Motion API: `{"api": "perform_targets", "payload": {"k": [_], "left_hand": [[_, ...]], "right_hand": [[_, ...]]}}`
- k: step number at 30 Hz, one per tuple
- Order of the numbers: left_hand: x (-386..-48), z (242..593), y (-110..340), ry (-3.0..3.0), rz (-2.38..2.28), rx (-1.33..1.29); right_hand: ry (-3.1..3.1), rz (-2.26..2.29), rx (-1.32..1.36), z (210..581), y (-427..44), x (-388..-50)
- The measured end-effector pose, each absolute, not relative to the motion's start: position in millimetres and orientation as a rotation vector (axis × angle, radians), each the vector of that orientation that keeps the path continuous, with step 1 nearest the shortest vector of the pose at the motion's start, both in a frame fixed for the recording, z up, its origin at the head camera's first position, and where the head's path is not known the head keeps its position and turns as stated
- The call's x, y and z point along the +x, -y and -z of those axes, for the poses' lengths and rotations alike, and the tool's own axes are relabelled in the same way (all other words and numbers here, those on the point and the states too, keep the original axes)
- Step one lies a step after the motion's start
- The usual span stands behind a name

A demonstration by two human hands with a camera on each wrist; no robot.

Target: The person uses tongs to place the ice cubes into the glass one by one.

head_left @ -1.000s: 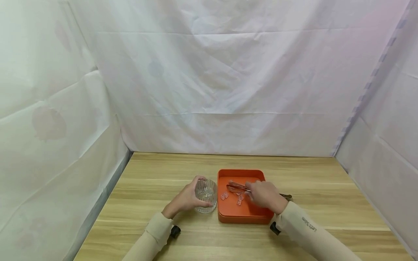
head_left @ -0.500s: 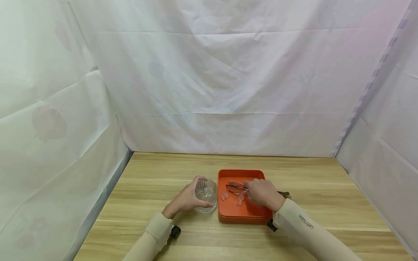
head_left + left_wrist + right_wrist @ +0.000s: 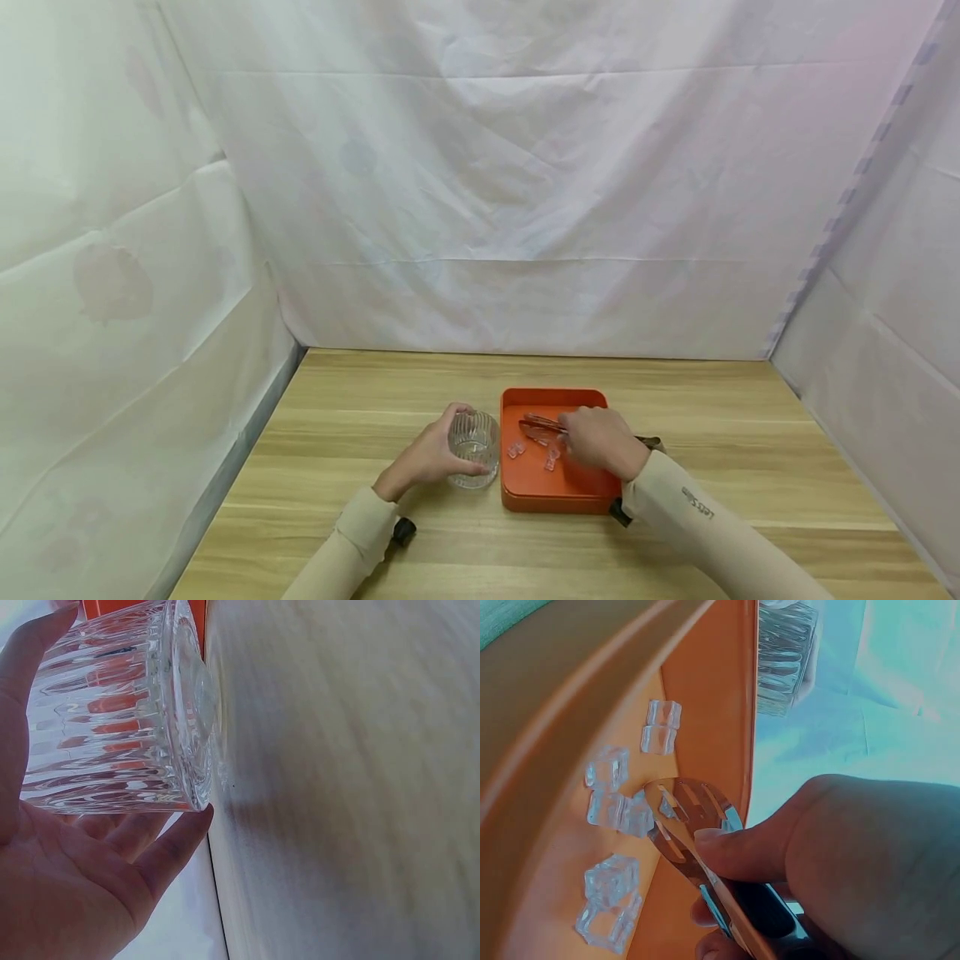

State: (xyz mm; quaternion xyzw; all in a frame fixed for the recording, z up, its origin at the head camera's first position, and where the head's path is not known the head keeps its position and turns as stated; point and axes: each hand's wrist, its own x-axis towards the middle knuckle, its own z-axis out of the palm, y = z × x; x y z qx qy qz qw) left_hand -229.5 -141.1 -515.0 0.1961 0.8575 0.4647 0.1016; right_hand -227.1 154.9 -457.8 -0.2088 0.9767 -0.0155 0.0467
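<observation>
My left hand (image 3: 431, 454) curls its fingers and thumb round a clear ribbed glass (image 3: 474, 450) standing on the table just left of an orange tray (image 3: 562, 504). The left wrist view shows the palm beside the glass (image 3: 105, 727). Over the tray, my right hand (image 3: 603, 442) grips metal tongs (image 3: 542, 427) with slotted heads. In the right wrist view the tongs (image 3: 694, 817) are inside the tray, close to clear ice-like cubes (image 3: 615, 814). Whether the heads hold a cube, I cannot tell. More cubes (image 3: 661, 726) lie on the tray floor.
The wood-grain table (image 3: 390, 375) extends around the tray and glass. White cloth (image 3: 487, 208) hangs behind the table, with more cloth at both sides. Part of a dark brown item (image 3: 651, 442) shows behind the right wrist.
My right hand and the tongs have shifted slightly left and away from me inside the tray. The left hand and the glass have stayed in place.
</observation>
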Motion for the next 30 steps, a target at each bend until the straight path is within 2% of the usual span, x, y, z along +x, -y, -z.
{"api": "perform_targets", "payload": {"k": [13, 30], "left_hand": [[-229, 514, 141, -2.527, -1.395, 0.582], [-229, 516, 141, -2.519, -1.406, 0.571]], "right_hand": [[-2.947, 0.057, -0.591, 454, -153, -229], [-2.934, 0.094, -0.594, 447, -176, -219]]}}
